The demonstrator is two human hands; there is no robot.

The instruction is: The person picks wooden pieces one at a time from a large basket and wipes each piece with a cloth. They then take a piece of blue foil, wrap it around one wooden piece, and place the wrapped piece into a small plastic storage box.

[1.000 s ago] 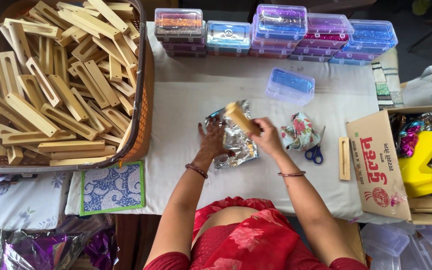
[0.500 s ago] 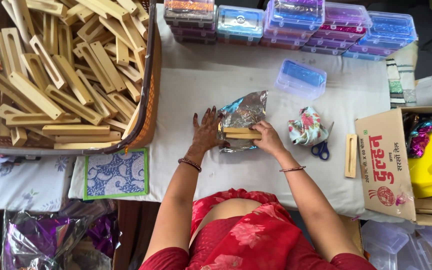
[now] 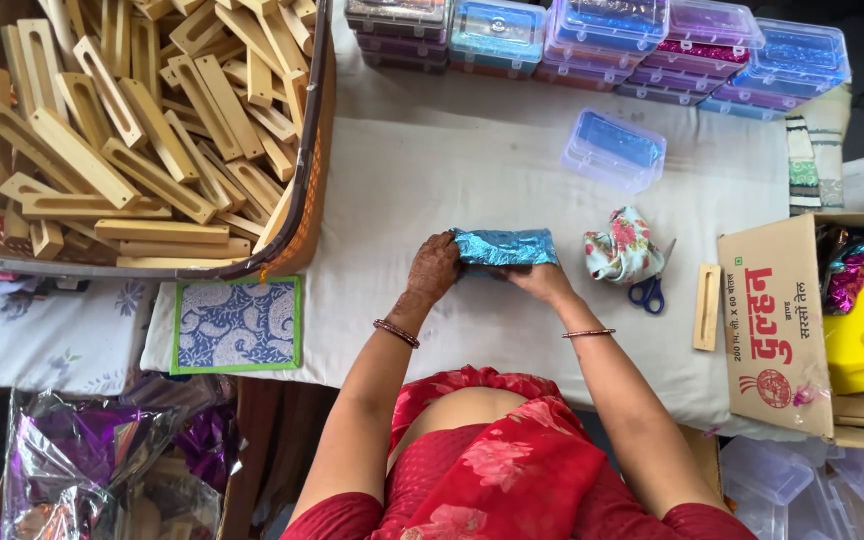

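At the middle of the white tabletop (image 3: 452, 180) lies a blue foil-wrapped piece (image 3: 505, 247), long and flat. The left hand (image 3: 433, 268) closes on its end at nine o'clock; the right hand (image 3: 544, 281) grips its lower edge at five o'clock (fingers tucked under). At three o'clock sit a floral cloth (image 3: 622, 243) and blue-handled scissors (image 3: 649, 291). A basket of wooden frames (image 3: 122, 130) fills ten o'clock.

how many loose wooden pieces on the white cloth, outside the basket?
1. A single slotted wooden piece lies on the white cloth between the blue-handled scissors and the cardboard box. Another may be hidden inside the blue foil wrap under both hands.
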